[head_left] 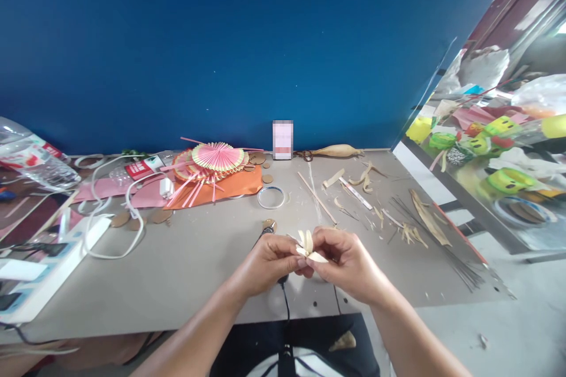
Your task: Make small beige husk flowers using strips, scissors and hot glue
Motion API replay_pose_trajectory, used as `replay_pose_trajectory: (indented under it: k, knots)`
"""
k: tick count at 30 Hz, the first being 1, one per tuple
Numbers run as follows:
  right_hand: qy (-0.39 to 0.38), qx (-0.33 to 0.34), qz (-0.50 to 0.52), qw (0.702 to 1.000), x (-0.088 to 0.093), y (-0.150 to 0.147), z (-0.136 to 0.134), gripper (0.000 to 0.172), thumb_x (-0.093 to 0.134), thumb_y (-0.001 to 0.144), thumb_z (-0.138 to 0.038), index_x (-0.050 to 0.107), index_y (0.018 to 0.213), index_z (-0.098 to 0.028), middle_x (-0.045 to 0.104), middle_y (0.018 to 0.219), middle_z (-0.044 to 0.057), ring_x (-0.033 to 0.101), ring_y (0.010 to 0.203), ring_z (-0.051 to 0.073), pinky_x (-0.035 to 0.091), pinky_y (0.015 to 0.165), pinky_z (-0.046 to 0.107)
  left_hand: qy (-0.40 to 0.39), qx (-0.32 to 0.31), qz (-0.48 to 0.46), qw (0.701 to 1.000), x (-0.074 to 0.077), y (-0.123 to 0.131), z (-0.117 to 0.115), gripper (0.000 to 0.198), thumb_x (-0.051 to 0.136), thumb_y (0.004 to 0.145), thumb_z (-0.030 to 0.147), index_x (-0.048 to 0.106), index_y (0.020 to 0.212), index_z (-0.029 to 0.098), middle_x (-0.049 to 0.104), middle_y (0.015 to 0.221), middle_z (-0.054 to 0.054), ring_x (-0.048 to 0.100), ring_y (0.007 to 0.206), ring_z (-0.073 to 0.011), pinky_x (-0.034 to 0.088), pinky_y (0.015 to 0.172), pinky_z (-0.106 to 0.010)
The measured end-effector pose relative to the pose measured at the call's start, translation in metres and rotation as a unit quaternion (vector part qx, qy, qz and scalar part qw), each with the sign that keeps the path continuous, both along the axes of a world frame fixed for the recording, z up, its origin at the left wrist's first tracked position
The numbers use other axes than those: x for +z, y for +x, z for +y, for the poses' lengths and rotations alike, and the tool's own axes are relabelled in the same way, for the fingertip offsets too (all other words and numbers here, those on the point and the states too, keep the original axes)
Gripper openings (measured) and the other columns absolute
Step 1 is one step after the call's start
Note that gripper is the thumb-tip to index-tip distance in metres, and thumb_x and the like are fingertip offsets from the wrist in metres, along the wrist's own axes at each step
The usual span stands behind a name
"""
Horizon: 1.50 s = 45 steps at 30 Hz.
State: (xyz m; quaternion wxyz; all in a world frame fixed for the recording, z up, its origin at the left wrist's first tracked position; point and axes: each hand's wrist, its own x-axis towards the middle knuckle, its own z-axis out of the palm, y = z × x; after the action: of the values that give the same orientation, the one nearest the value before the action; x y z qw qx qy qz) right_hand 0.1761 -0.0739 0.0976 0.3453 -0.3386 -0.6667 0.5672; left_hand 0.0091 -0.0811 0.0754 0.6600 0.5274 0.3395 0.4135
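My left hand (269,260) and my right hand (347,260) meet over the table's front part, fingers closed in a pinch. Between them is a small pale flower of husk-like petals (306,241), with some petals upright and one pointing right. Both thumbs press near its base, which the fingers partly hide. Behind my left hand lies a dark tool (267,227), mostly covered, and a black cable (286,300) hangs below. To the right are scattered dried husk scraps (366,178), a long husk piece (428,218) and several thin wires (455,259).
A pink paper fan (220,156) rests on orange paper (241,187), beside a tape roll (271,197). At left are a power strip (57,271), a white cable (110,256) and plastic bottles (35,156). A blue panel (283,41) closes off the back.
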Motion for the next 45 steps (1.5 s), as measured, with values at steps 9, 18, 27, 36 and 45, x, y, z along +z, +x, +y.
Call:
replay_pose_trajectory:
  k: [9,18,27,36,45]
  knots:
    - [-0.006,-0.012,-0.002,1.000,0.003,-0.001,-0.003,0.007,0.061,0.070,-0.020,0.057,0.071,-0.015,0.052,0.065,0.000,0.051,0.057,0.010,0.041,0.049,0.021,0.028,-0.049,-0.011,0.998,0.004,-0.004,0.005,0.012,0.067,0.068,0.023,0.069,0.063,0.012,0.064,0.060,-0.004,0.057,0.058,-0.0114,0.044,0.055,-0.020]
    - [0.000,-0.008,0.043,0.999,0.006,-0.005,-0.005,0.003,0.059,0.070,-0.015,0.057,0.069,-0.016,0.050,0.062,-0.002,0.050,0.056,0.010,0.040,0.051,0.023,0.094,-0.078,0.012,0.992,0.005,-0.011,0.009,0.022,0.061,0.074,0.029,0.069,0.064,0.011,0.062,0.060,-0.005,0.055,0.058,-0.0120,0.043,0.056,-0.021]
    - [0.032,-0.008,0.059,0.998,0.005,-0.007,-0.001,0.005,0.060,0.073,-0.018,0.063,0.077,-0.016,0.052,0.063,-0.001,0.052,0.057,0.010,0.042,0.052,0.022,0.111,-0.026,0.040,0.993,0.006,-0.007,0.006,0.030,0.058,0.075,0.038,0.064,0.065,0.010,0.062,0.060,-0.006,0.057,0.056,-0.0127,0.045,0.055,-0.022]
    - [0.021,-0.010,0.047,0.999,0.008,-0.007,-0.001,0.003,0.060,0.074,-0.019,0.061,0.074,-0.017,0.055,0.065,0.000,0.057,0.059,0.013,0.046,0.056,0.025,0.029,-0.006,0.033,0.999,0.003,-0.004,0.003,0.035,0.061,0.069,0.045,0.061,0.066,0.010,0.057,0.058,-0.003,0.054,0.054,-0.0112,0.045,0.053,-0.021]
    - [0.008,-0.043,0.071,0.997,0.009,-0.011,0.002,0.004,0.062,0.072,-0.021,0.061,0.071,-0.017,0.051,0.064,-0.002,0.056,0.055,0.011,0.047,0.051,0.022,-0.054,0.048,-0.064,0.995,-0.001,0.002,0.004,0.027,0.072,0.062,0.034,0.059,0.071,0.012,0.060,0.058,0.000,0.058,0.049,-0.0101,0.047,0.050,-0.021]
